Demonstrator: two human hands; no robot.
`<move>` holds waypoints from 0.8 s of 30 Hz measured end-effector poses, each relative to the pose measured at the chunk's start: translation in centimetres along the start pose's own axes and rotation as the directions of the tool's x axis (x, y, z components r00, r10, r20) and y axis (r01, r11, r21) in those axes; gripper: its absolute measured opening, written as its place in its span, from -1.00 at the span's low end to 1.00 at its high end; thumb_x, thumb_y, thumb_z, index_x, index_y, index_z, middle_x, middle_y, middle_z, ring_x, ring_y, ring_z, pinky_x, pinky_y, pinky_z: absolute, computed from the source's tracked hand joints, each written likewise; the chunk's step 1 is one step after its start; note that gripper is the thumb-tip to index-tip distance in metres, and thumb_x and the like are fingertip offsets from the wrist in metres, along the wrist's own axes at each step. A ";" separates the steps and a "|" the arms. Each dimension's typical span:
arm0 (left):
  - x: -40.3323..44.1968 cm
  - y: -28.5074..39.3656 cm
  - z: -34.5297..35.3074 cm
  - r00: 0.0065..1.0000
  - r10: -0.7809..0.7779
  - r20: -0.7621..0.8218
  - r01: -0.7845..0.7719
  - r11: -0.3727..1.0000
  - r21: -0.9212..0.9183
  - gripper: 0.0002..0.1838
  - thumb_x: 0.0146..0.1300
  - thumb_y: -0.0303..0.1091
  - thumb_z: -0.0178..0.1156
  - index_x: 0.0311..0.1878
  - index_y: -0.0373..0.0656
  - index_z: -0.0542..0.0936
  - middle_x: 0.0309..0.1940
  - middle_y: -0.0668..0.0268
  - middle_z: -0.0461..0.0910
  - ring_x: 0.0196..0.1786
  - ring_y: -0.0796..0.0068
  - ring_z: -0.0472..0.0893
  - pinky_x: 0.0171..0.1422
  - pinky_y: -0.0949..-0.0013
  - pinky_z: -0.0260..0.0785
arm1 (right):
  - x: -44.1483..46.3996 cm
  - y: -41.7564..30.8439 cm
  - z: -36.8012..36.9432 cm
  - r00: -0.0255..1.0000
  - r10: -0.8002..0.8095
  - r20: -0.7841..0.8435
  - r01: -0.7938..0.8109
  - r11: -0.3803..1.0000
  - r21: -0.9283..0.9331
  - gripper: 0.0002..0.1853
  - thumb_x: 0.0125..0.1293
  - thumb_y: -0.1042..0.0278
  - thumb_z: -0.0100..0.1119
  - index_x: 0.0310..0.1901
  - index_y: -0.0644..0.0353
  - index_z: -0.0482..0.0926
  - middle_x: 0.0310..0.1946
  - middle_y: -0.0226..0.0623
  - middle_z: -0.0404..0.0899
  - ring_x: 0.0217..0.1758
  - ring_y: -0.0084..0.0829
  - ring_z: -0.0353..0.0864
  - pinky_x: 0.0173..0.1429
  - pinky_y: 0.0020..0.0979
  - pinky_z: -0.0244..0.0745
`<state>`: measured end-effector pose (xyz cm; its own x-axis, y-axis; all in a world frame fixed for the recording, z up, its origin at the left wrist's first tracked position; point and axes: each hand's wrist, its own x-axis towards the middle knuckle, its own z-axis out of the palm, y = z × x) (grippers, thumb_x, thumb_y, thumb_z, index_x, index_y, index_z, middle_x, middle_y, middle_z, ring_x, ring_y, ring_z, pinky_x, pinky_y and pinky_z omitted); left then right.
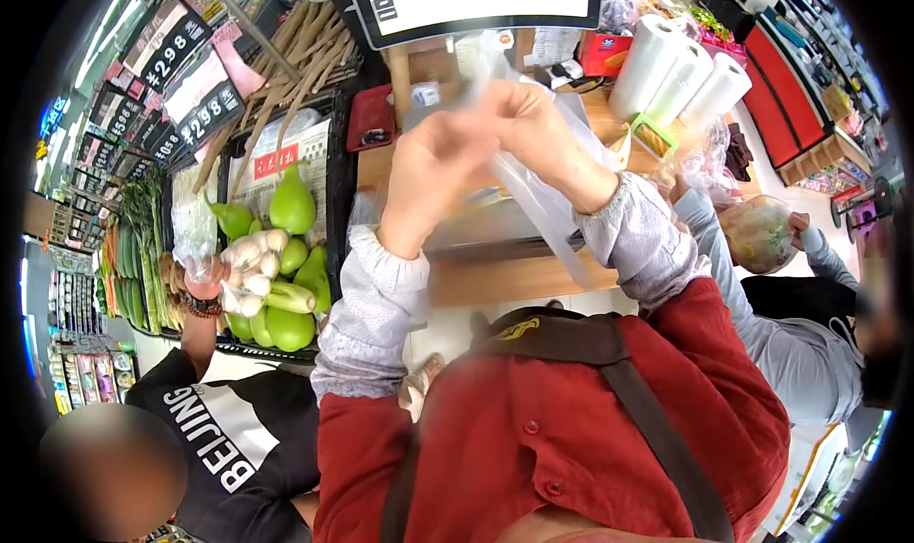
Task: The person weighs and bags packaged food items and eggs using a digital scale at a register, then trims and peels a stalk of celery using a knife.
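Both my hands are raised close together in front of the screen, above the counter. A thin clear plastic bag [547, 191] hangs from my right hand [547, 134], whose fingers are pinched on its top. My left hand [428, 167] meets it at the fingertips; the fingers are closed and blurred, and what they hold is too small to make out. Below the hands, a grey metal surface [486, 224] lies on the wooden counter [514, 281], partly hidden by the bag and my wrists.
A screen [481, 0] stands ahead. Plastic rolls [647, 67] and a red tray [371, 118] flank my hands. At left, a person in a black shirt [228, 438] holds bagged mushrooms [255, 272] over green gourds [292, 203]. At right, a person in grey [804, 362] holds a bagged item [759, 236].
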<state>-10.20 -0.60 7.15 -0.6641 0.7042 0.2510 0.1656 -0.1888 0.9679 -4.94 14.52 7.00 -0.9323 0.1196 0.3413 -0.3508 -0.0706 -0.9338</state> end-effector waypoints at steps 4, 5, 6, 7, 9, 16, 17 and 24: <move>-1.1 -1.5 -1.8 0.996 -0.082 -0.038 0.073 0.974 -0.213 -0.91 0.32 -0.37 0.16 -0.25 -0.18 0.56 -0.36 0.34 0.62 -0.35 0.56 0.62 -0.22 0.47 0.54 | 0.5 0.3 2.4 0.988 0.133 -0.083 -0.120 0.982 0.143 -0.62 0.24 0.18 0.31 -0.62 0.12 0.41 -0.66 -0.55 0.43 -0.59 -0.77 0.30 -0.55 -0.62 0.21; -1.3 -1.8 -2.3 0.995 -0.088 -0.043 0.077 0.973 -0.216 -0.91 0.32 -0.37 0.16 -0.25 -0.18 0.56 -0.36 0.34 0.62 -0.35 0.56 0.62 -0.22 0.47 0.54 | 0.4 0.6 2.4 0.987 0.141 -0.079 -0.128 0.981 0.145 -0.62 0.24 0.18 0.31 -0.62 0.12 0.41 -0.66 -0.55 0.43 -0.59 -0.77 0.30 -0.55 -0.62 0.21; -1.5 -2.1 -2.8 0.993 -0.109 -0.053 0.091 0.961 -0.263 -0.90 0.32 -0.37 0.15 -0.26 -0.19 0.56 -0.35 0.33 0.62 -0.34 0.53 0.63 -0.21 0.44 0.55 | 0.4 1.0 2.1 0.988 0.147 -0.054 -0.140 0.983 0.118 -0.70 0.27 0.19 0.27 -0.55 0.09 0.49 -0.63 -0.63 0.44 -0.59 -0.82 0.26 -0.54 -0.67 0.13; -1.7 -2.3 -3.3 0.990 -0.127 -0.061 0.102 0.946 -0.309 -0.89 0.33 -0.37 0.14 -0.27 -0.19 0.56 -0.35 0.33 0.62 -0.34 0.50 0.64 -0.20 0.41 0.56 | 0.4 1.4 2.0 0.988 0.152 -0.029 -0.149 0.985 0.090 -0.76 0.31 0.19 0.22 -0.49 0.05 0.57 -0.60 -0.71 0.45 -0.58 -0.87 0.22 -0.53 -0.71 0.05; -1.9 -3.4 -4.7 0.990 -0.131 -0.060 0.108 0.949 -0.296 -0.87 0.37 -0.35 0.07 -0.19 -0.19 0.55 -0.27 0.26 0.63 -0.23 0.39 0.65 -0.07 0.30 0.54 | 0.1 1.8 2.2 0.986 0.161 -0.043 -0.156 0.982 0.104 -0.72 0.34 0.20 0.18 -0.53 0.06 0.51 -0.61 -0.71 0.43 -0.57 -0.88 0.25 -0.53 -0.70 0.09; -2.1 -5.3 -8.3 0.863 -0.315 -0.395 0.023 0.806 -0.592 -0.82 0.41 -0.29 -0.02 -0.20 -0.18 0.49 -0.43 0.34 0.53 -0.48 0.47 0.51 -0.42 0.44 0.38 | 0.3 3.4 -0.2 0.989 -0.059 -0.132 -0.068 0.619 -0.783 -0.84 0.16 0.48 0.12 -0.53 0.28 0.41 -0.58 -0.43 0.51 -0.52 -0.57 0.37 -0.39 -0.42 0.37; -3.0 -5.4 -9.1 0.953 -0.096 -0.289 -0.090 0.818 -0.568 -0.88 0.32 -0.34 0.15 -0.28 -0.16 0.47 -0.52 0.45 0.44 -0.57 0.64 0.39 -0.47 0.57 0.25 | 0.8 4.0 -0.8 0.991 0.025 -0.134 -0.089 0.863 -0.498 -0.83 0.22 0.48 0.10 -0.52 0.22 0.43 -0.56 -0.43 0.54 -0.52 -0.54 0.46 -0.37 -0.46 0.43; -6.3 -4.5 -11.2 0.939 0.196 -0.284 0.053 0.731 0.680 -0.86 0.13 -0.51 0.22 -0.28 -0.22 0.45 -0.46 0.43 0.45 -0.42 0.68 0.39 -0.30 0.60 0.28 | 0.2 -3.2 0.9 0.970 0.182 0.158 -0.227 0.910 0.346 -0.93 0.31 0.47 0.09 -0.34 0.12 0.45 -0.53 -0.53 0.51 -0.51 -0.74 0.46 -0.43 -0.64 0.39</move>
<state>-14.94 -11.91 1.12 -0.7977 0.4300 0.4228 0.5818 0.3644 0.7271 -4.10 13.89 10.12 -0.9826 -0.0534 0.1781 -0.1378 -0.4340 -0.8903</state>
